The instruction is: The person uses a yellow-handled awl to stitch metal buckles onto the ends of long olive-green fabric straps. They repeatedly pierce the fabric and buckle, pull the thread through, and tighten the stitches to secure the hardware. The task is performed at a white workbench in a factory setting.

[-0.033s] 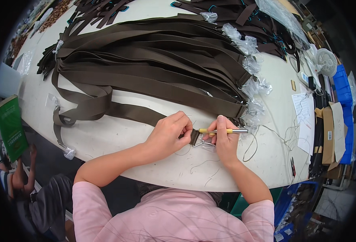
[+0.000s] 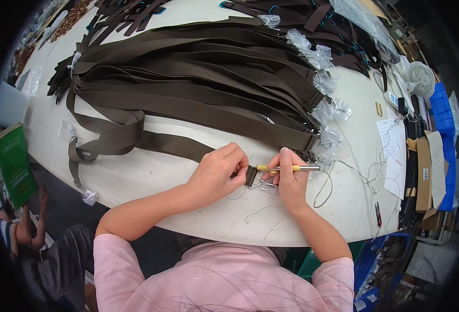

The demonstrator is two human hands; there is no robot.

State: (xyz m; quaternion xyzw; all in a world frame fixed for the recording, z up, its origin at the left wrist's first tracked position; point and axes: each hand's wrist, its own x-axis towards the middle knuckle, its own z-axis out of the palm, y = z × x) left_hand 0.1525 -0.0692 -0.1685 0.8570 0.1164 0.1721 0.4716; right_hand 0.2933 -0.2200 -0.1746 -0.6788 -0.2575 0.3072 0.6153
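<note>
The left hand pinches the dark brown webbing strap end on the white counter; the right hand grips a yellow-handled metal tool against it. Nothing has visibly changed.

Both bare forearms are raised from the lower edge and brought together over the middle of the view, elbows spread wide and short pink sleeves seen at the shoulders. The left hand is curled palm down, its fingers bent inward and pinched closed near the thumb, the knuckles turned upward. The left forearm is angled up and to the right from the elbow. The right hand is set just beside it, fingers folded into a closed grip with the thumb pressed across the top. The right wrist is kept straight, the forearm sloped up and to the left.
</note>
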